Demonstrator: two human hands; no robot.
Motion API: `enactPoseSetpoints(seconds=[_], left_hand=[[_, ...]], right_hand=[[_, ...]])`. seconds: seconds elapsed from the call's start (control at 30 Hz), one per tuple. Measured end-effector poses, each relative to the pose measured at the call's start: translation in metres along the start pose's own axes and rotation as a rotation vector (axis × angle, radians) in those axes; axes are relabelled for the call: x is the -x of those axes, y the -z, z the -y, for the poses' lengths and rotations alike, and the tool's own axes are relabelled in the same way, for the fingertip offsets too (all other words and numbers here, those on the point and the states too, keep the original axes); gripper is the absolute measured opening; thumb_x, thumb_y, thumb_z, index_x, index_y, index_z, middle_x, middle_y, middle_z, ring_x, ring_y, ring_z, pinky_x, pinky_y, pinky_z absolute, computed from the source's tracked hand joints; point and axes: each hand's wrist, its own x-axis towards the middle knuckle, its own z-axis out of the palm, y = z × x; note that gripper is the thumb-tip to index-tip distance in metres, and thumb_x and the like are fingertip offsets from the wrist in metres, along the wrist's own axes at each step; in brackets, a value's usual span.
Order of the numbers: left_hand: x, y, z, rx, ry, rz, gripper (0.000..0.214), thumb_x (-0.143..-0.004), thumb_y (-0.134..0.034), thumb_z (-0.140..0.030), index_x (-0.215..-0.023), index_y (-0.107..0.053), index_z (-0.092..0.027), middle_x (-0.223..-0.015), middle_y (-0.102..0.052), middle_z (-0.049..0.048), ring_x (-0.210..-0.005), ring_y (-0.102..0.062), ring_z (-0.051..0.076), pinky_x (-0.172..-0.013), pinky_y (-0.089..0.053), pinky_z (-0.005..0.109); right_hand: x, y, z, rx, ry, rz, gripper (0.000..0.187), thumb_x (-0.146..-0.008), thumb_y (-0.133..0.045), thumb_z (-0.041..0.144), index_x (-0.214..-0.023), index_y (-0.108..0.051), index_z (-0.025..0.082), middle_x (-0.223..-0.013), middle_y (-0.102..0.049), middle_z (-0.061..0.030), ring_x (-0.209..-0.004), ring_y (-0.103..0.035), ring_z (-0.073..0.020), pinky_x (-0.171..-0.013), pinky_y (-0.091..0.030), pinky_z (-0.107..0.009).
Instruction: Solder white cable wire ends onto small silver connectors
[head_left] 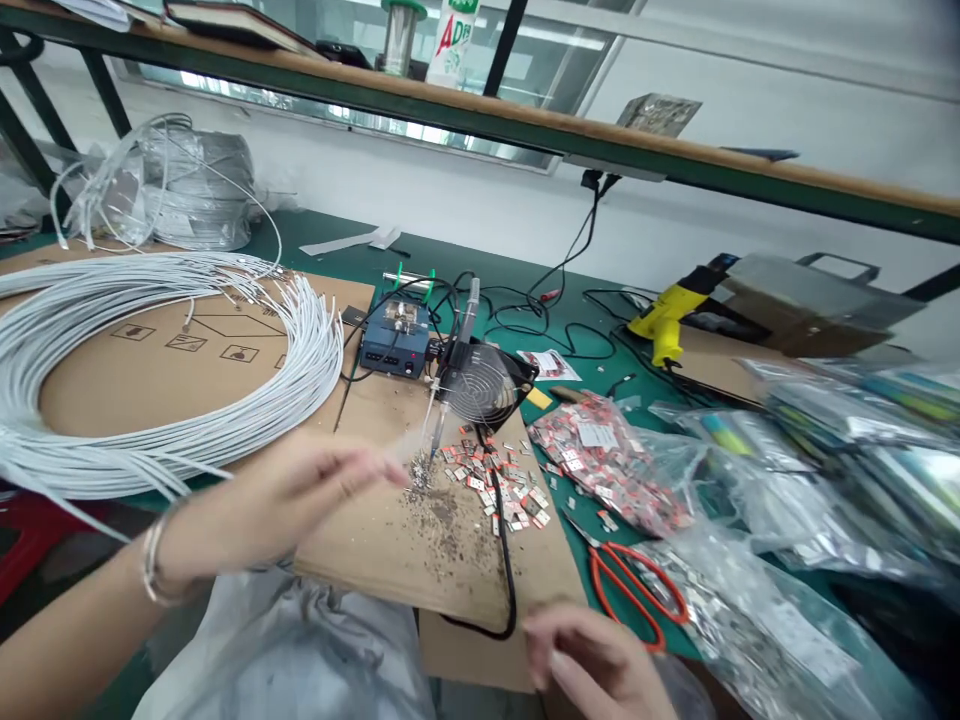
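Observation:
My left hand point(300, 490), blurred by motion, reaches over the cardboard with its fingers stretched forward. A faint whitish smear lies just beyond its fingertips; I cannot make out what it is. My right hand point(592, 660) hovers at the front edge near orange-handled scissors point(637, 595), its fingers loosely bent and nothing visible in them. Between the hands, many small metal pieces with orange parts point(510, 480) lie scattered on the cardboard. Behind them stand a soldering iron point(439, 430), pointing down in a holder, a small round fan point(484, 385) and a blue soldering station point(397, 340).
A large coil of white cables point(300, 400) covers the left side. Bags of small parts point(607, 460) and clear plastic bags point(780, 620) crowd the right. A yellow heat gun point(667, 320) lies farther back. A black cord point(504, 540) crosses the cardboard point(360, 540). A shelf point(525, 110) spans overhead.

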Motion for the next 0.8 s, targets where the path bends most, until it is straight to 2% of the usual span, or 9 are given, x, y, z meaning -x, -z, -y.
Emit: enactPoseSetpoints(seconds=[0.07,0.13,0.23,0.33,0.47,0.53,0.6,0.7,0.8], left_hand=[[0.0,-0.03,-0.009,0.112,-0.041,0.346,0.039,-0.09,-0.034,-0.038,-0.101,-0.065,-0.016,-0.083,-0.06,0.0033,-0.074,-0.051,0.009,-0.067,-0.037,0.017],[0.003,-0.055,-0.007,0.142,0.001,0.48,0.041,-0.091,-0.031,-0.041,-0.099,-0.064,-0.017,-0.074,-0.057,0.0008,-0.065,-0.047,0.007,-0.061,-0.034,0.017],[0.008,-0.072,0.005,0.182,0.142,0.446,0.044,-0.091,-0.03,-0.045,-0.08,-0.056,-0.012,-0.061,-0.047,-0.0022,-0.057,-0.04,0.005,-0.055,-0.029,0.016],[0.013,-0.073,0.015,0.139,0.182,0.468,0.045,-0.091,-0.03,-0.046,-0.071,-0.05,-0.011,-0.061,-0.047,-0.0019,-0.058,-0.041,0.004,-0.056,-0.028,0.016],[0.021,-0.076,0.02,0.176,0.244,0.51,0.043,-0.09,-0.03,-0.047,-0.08,-0.054,-0.012,-0.066,-0.051,-0.0005,-0.053,-0.04,0.004,-0.051,-0.029,0.015],[0.025,-0.081,0.022,0.258,0.263,0.459,0.04,-0.088,-0.037,-0.049,-0.089,-0.055,-0.013,-0.068,-0.051,-0.0004,-0.052,-0.041,0.004,-0.048,-0.032,0.014],[0.027,-0.088,0.025,0.375,0.288,0.382,0.038,-0.084,-0.046,-0.049,-0.085,-0.054,-0.012,-0.065,-0.047,-0.001,-0.05,-0.041,0.003,-0.046,-0.033,0.013],[0.027,-0.095,0.03,0.622,0.356,0.308,0.039,-0.079,-0.053,-0.049,-0.076,-0.05,-0.01,-0.055,-0.044,-0.0027,-0.044,-0.042,0.003,-0.042,-0.033,0.013],[0.025,-0.095,0.033,0.8,0.393,0.248,0.036,-0.077,-0.059,-0.044,-0.074,-0.051,-0.009,-0.049,-0.048,-0.0016,-0.041,-0.048,0.005,-0.043,-0.038,0.013]], right_hand=[[-0.016,-0.023,0.01,0.026,0.004,-0.085,0.016,-0.086,-0.05,0.023,-0.098,-0.059,0.02,-0.072,-0.058,-0.0051,-0.068,-0.055,-0.0114,-0.063,-0.044,-0.018],[-0.029,-0.041,0.018,0.025,0.045,-0.14,0.018,-0.084,-0.053,0.025,-0.1,-0.059,0.019,-0.074,-0.056,-0.0048,-0.068,-0.053,-0.0107,-0.059,-0.042,-0.018],[-0.039,-0.057,0.026,-0.062,0.135,-0.161,0.017,-0.082,-0.055,0.024,-0.097,-0.059,0.016,-0.073,-0.057,-0.0046,-0.061,-0.046,-0.0085,-0.055,-0.038,-0.018],[-0.041,-0.064,0.031,-0.065,0.106,-0.205,0.012,-0.081,-0.057,0.023,-0.087,-0.061,0.014,-0.068,-0.055,-0.0036,-0.057,-0.042,-0.0071,-0.052,-0.034,-0.018],[-0.042,-0.067,0.03,-0.11,0.05,-0.22,0.012,-0.078,-0.06,0.023,-0.076,-0.061,0.011,-0.061,-0.05,-0.0028,-0.054,-0.04,-0.0066,-0.05,-0.031,-0.018],[-0.043,-0.069,0.028,-0.166,0.07,-0.17,0.011,-0.075,-0.063,0.021,-0.071,-0.059,0.01,-0.06,-0.05,-0.0024,-0.053,-0.039,-0.0061,-0.049,-0.029,-0.018],[-0.045,-0.071,0.026,-0.256,0.074,-0.142,0.015,-0.073,-0.064,0.02,-0.066,-0.055,0.01,-0.059,-0.048,-0.0018,-0.053,-0.039,-0.0057,-0.048,-0.029,-0.017],[-0.048,-0.071,0.025,-0.45,0.062,-0.281,0.028,-0.077,-0.062,0.029,-0.062,-0.047,0.011,-0.055,-0.042,0.0,-0.051,-0.037,-0.0053,-0.048,-0.03,-0.017],[-0.049,-0.07,0.025,-0.371,0.084,-0.426,0.023,-0.078,-0.061,0.029,-0.067,-0.053,0.011,-0.059,-0.045,-0.0008,-0.055,-0.04,-0.0064,-0.051,-0.033,-0.018]])
